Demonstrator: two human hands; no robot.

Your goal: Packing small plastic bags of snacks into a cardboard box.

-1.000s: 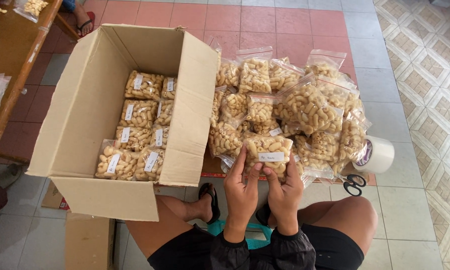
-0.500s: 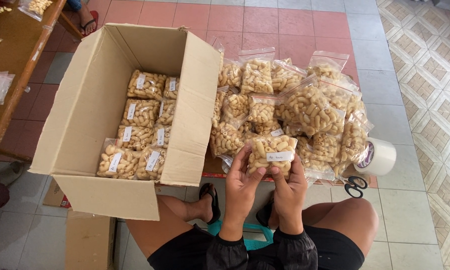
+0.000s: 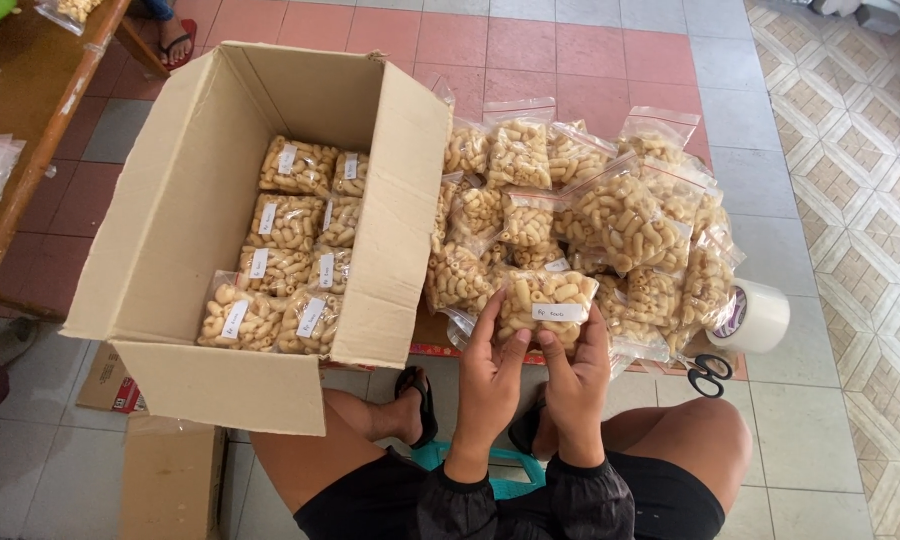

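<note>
— What is the person wearing?
— A black jacket; its sleeves (image 3: 580, 492) are of thin, slightly shiny fabric, gathered into crinkled elastic cuffs at the wrists. Below them, black shorts (image 3: 660, 505) that leave the thighs and knees bare.
— Anything on the hands?
— No. The left hand (image 3: 487, 385) and the right hand (image 3: 577, 385) are both bare, without gloves, rings or a watch in sight.
— And the feet?
— Black sandals (image 3: 422, 398) with a broad strap, seen between the knees.

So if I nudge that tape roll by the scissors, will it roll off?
Probably not: the tape roll seems to lie partly on its side, leaning on the snack bags. Its round shape could roll if tipped upright. It looks thick, so likely fairly heavy.
</note>
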